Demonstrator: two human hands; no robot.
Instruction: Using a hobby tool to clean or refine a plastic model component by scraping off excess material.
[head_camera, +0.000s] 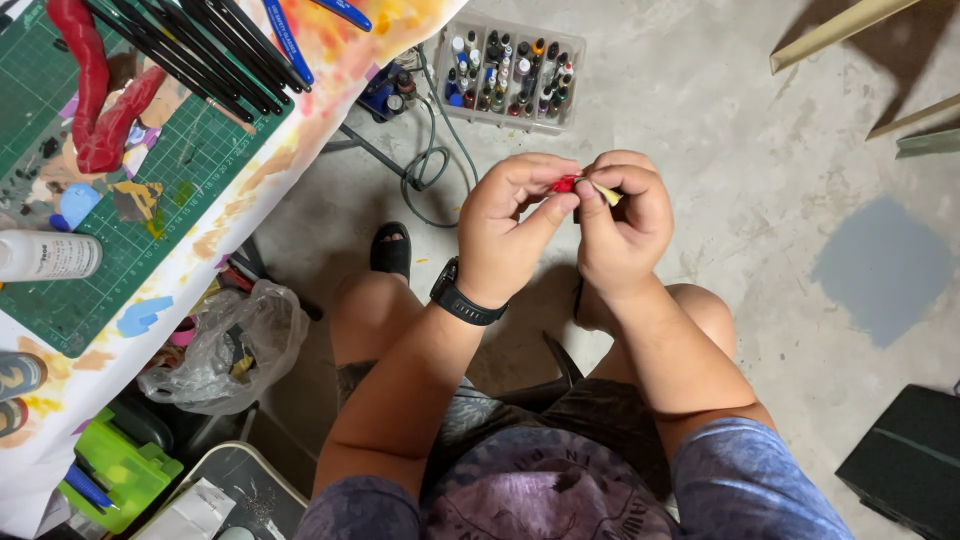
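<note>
My left hand (512, 228) and my right hand (622, 224) meet in front of me, above my knees. Between their fingertips is a small red piece (565, 183), pinched by the left thumb and fingers. The right hand's fingers are closed on a thin pale yellow piece (607, 194) that touches the red one. Most of both pieces is hidden by my fingers. A black watch (462, 298) sits on my left wrist.
A green cutting mat (190, 160) lies on a paint-stained table at left, with red clay shapes (95, 90), black brushes (200, 50) and a white bottle (45, 255). A clear box of small paint bottles (510, 72) stands on the concrete floor. A plastic bag (235, 345) hangs below the table.
</note>
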